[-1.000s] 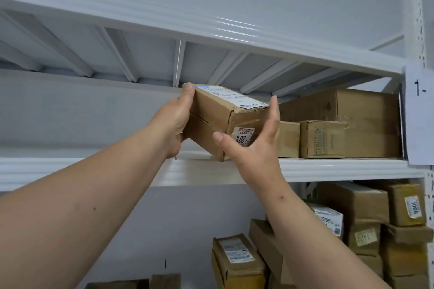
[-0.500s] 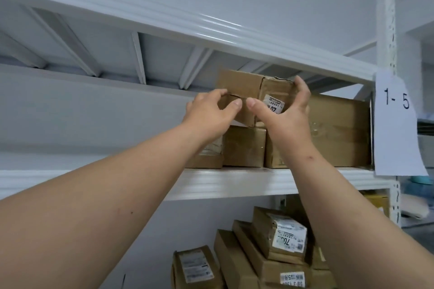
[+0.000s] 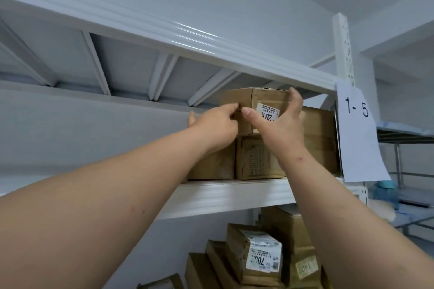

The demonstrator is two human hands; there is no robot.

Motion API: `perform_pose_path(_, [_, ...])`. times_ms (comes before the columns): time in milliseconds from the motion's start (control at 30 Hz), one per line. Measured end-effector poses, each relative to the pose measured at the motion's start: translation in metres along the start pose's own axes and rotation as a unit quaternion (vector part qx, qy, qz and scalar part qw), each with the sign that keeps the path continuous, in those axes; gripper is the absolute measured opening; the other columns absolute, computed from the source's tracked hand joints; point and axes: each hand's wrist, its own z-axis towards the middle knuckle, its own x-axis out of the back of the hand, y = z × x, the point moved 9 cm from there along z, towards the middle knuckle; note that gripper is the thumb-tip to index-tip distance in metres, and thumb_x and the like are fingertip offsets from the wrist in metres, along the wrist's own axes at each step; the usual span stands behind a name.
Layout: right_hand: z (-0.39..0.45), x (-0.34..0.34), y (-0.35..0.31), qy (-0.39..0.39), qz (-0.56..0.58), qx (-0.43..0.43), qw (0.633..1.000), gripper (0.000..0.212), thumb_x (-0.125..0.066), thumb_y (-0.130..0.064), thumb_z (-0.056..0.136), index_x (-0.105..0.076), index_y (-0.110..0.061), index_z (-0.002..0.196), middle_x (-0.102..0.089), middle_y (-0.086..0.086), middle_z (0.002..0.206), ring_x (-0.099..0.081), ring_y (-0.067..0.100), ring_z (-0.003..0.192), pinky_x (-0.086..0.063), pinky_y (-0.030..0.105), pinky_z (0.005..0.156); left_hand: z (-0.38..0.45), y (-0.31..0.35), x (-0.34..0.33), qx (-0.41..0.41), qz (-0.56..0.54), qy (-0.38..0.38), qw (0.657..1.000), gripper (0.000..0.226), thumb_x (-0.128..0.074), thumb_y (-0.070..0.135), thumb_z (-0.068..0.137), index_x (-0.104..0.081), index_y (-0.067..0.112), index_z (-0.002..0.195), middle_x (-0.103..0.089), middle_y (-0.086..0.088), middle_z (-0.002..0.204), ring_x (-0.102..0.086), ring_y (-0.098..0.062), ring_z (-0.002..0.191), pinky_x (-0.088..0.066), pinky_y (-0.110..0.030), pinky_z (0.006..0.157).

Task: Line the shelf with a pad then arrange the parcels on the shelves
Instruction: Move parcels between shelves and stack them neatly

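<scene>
Parcel (image 3: 256, 103) now atop stacked boxes (image 3: 256, 159)

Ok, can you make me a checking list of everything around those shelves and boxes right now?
Surface: white metal shelf; no pad visible on it.
Job's things: top parcel sits stacked on two lower parcels; big box beside them.
Clutter: more parcels piled on the level below.
Hands: left hand touches the top parcel's left end; right hand grips its front, fingers on the upper right corner.
Cables: nothing seen.
Surroundings: paper sign reading 1-5 on the upright; second rack at right.
</scene>
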Motion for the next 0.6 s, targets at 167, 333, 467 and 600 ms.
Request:
perform_pose_path(167, [0.018,0.006,0.02,0.004,-0.056,-0.015,0.998,0.102,-0.07,-0.072,0.069,-0.017,-0.036,0.15,-0.029,0.009,0.149,-0.033,0.035,0.137,-0.034,0.055,0.111,0.012,0.018,-0.027,0.009,0.067,-0.062,0.996,0.052,-0.032,0.028,0.102,-0.029,0.04,0.152,-0.049,0.003,0.149,-0.038,-0.023,0.142,-0.002,-0.06,0.119])
perform_pose_path(333, [0.039,-0.007,0.053,-0.09,-0.078,-0.037,0.992,0.07,-0.047,-0.065,0.091,-0.022,-0.037,0.15,-0.027,0.013,0.149,-0.039,0.04,0.133,-0.032,0.057,0.11,0.031,0.02,-0.049,0.07,0.109,-0.086,0.988,0.053,-0.021,0.049,0.104,-0.028,0.032,0.154,-0.038,-0.001,0.158,-0.03,-0.027,0.146,-0.002,-0.063,0.118])
perform_pose_path(467, [0.044,-0.007,0.068,-0.124,-0.124,-0.014,0.984,0.056,-0.05,-0.038,0.097,-0.03,-0.04,0.149,-0.031,0.006,0.148,-0.038,0.034,0.133,-0.03,0.051,0.112,0.039,0.014,-0.053,0.121,0.114,-0.063,0.984,0.051,-0.025,0.048,0.104,-0.034,0.028,0.15,-0.043,-0.002,0.153,-0.036,-0.028,0.143,-0.006,-0.062,0.118])
perform_pose_path(600, [0.038,0.002,0.069,-0.096,-0.092,-0.005,0.991,0.047,-0.053,-0.031,0.095,-0.046,-0.037,0.141,-0.035,0.003,0.145,-0.033,0.03,0.133,-0.024,0.047,0.111,0.035,0.011,-0.059,0.148,0.109,-0.053,0.982,0.051,-0.024,0.049,0.103,-0.031,0.031,0.15,-0.046,-0.002,0.151,-0.037,-0.029,0.142,-0.002,-0.064,0.117])
